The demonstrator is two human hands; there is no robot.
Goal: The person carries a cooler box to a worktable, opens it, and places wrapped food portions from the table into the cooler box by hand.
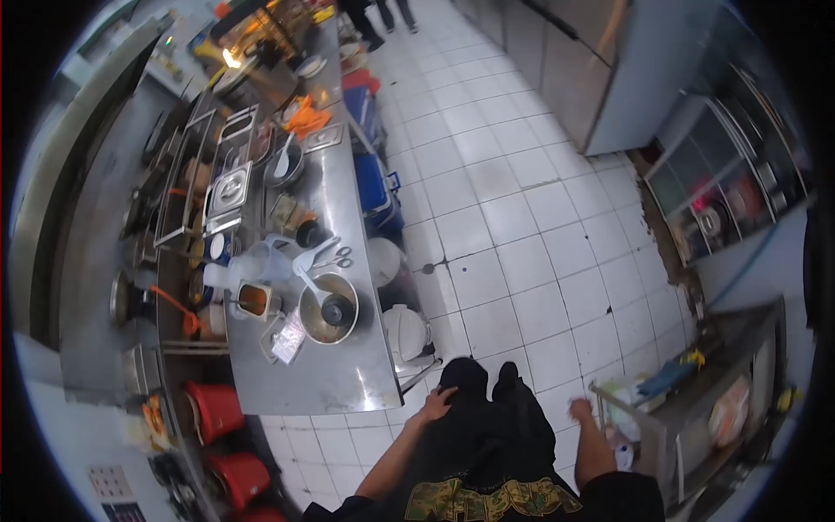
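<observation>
I look down at my own body in black clothes on a white tiled floor [522, 217]. My left hand [436, 403] hangs near my thigh with its fingers spread and nothing in it. My right hand [579, 409] swings free at my right side, loosely curled, and it also holds nothing. A steel counter [344, 374] stands to my left, its near corner close to my left hand. On the counter sit a steel bowl [328, 309] with a ladle in it, scissors [337, 257] and a clear plastic jug [261, 259].
Red buckets [215, 409] stand below the counter end. A white rice cooker [405, 331] and blue crates [374, 183] line the counter's floor side. A steel rack [678, 409] with cloths is at my right. Other people's legs [383, 17] show far up the aisle.
</observation>
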